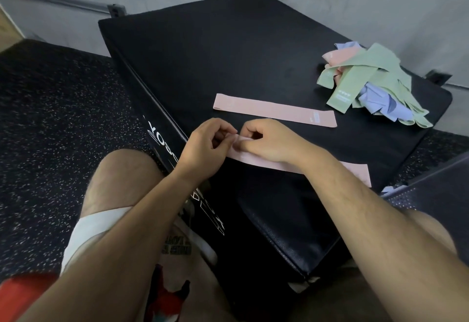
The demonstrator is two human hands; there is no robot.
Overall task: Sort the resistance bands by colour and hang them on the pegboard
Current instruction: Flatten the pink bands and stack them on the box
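While both hands crowd the near-left edge of the black padded box point(203, 55), I can read only part of the grip. The left hand point(205, 144) has its fingers curled, thumb and forefinger pinching the end of a pink band point(258, 160). The right hand point(266, 141) is curled round that same end, fingertips tucked under and out of my sight. That band lies flat across the box's near part, its middle covered by the right wrist, its other end showing toward the box's right edge. A second pink band point(274, 110) lies flat at the box's middle, apart from both hands. On the box's far-right corner sits a heap of green, lilac and pink bands point(375, 83), too tangled for me to count. White lettering on the box's left side is half hidden by the left forearm, so I cannot read it.
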